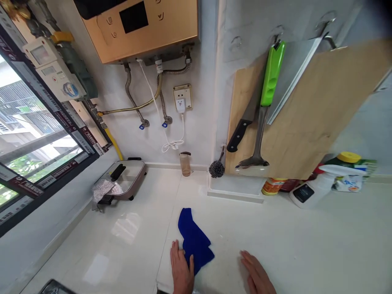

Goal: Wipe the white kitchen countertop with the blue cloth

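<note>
Both hands sit at the bottom edge of the view on the pale surface (275, 237). Left hand (181, 269) lies flat with its fingers released, pressing on the near corner of the blue cloth (194, 241) — not gripping it. That cloth is crumpled and stretches away from the hand toward the wall. Right hand (256, 275) rests open, palm down, on the bare surface just right of the cloth, apart from it and holding nothing.

Farther back a steel scrubber (216, 168) hangs by the wall corner, with a small brown cup (185, 163) to its left. A wooden cutting board (321, 118) hangs on the wall, and a green-handled spatula (266, 106) and a black-handled knife (241, 130) hang in front of it. A spray bottle (324, 185) lies below — on its side. At far left stands an electric cooker (125, 177).
</note>
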Motion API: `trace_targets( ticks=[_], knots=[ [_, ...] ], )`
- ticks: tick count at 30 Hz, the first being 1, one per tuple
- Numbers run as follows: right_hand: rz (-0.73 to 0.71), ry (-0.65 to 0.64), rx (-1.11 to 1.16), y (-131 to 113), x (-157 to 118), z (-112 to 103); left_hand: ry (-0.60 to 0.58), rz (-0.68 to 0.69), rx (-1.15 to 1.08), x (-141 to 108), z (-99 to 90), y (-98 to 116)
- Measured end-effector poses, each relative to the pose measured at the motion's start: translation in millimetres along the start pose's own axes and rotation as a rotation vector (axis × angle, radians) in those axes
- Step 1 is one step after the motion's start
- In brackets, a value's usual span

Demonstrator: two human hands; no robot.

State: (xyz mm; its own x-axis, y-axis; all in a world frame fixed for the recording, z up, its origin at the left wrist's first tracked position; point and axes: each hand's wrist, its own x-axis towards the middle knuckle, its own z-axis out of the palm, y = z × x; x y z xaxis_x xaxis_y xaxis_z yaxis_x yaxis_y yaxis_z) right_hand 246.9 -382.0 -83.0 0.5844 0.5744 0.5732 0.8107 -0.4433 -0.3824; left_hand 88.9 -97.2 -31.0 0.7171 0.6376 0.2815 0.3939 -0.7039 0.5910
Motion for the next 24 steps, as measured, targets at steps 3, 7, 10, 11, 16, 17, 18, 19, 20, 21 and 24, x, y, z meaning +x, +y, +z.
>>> trace_targets(
  ticks=[3,7,10,11,16,17,18,19,20,21,24],
  knots=[
    [-0.049,0.055,-0.077,-3.8,3.4,4.8,-0.097,-0.002,-0.092,20.1,-15.2,-2.0],
    [-0.01,0.005,-0.107,-4.6,2.4,6.0,-0.321,-0.119,-0.179,58.3,-87.5,-32.2],
    [0.015,-0.011,-0.096,-4.2,-1.7,5.8,-0.247,-0.194,-0.069,83.2,-142.9,-66.6],
    [0.016,-0.009,-0.092,-3.8,-2.8,6.1,-0.22,-0.224,0.008,89.6,-154.7,-78.2],
    [0.029,-0.024,-0.073,-3.8,-2.5,6.8,0.052,-0.09,0.248,103.9,-135.0,-103.5],
    [0.034,-0.029,-0.077,-5.2,-2.0,6.2,0.053,-0.044,0.229,101.5,-117.1,-98.9],
    [0.04,-0.032,-0.083,-7.2,-2.1,5.1,0.029,-0.008,0.222,96.9,-97.1,-91.6],
    [0.052,-0.03,-0.093,-9.5,-3.3,3.8,-0.01,0.041,0.234,90.5,-76.8,-82.8],
    [0.07,-0.025,-0.106,-11.8,-5.8,2.1,-0.045,0.102,0.257,83.1,-57.8,-73.5],
    [0.09,-0.013,-0.123,-14.0,-9.9,0.1,-0.037,0.142,0.293,76.0,-41.5,-64.9],
    [0.137,0.053,-0.2,-16.8,-29.6,-9.1,-0.013,0.226,0.355,69.3,-15.4,-51.0]
  ],
)
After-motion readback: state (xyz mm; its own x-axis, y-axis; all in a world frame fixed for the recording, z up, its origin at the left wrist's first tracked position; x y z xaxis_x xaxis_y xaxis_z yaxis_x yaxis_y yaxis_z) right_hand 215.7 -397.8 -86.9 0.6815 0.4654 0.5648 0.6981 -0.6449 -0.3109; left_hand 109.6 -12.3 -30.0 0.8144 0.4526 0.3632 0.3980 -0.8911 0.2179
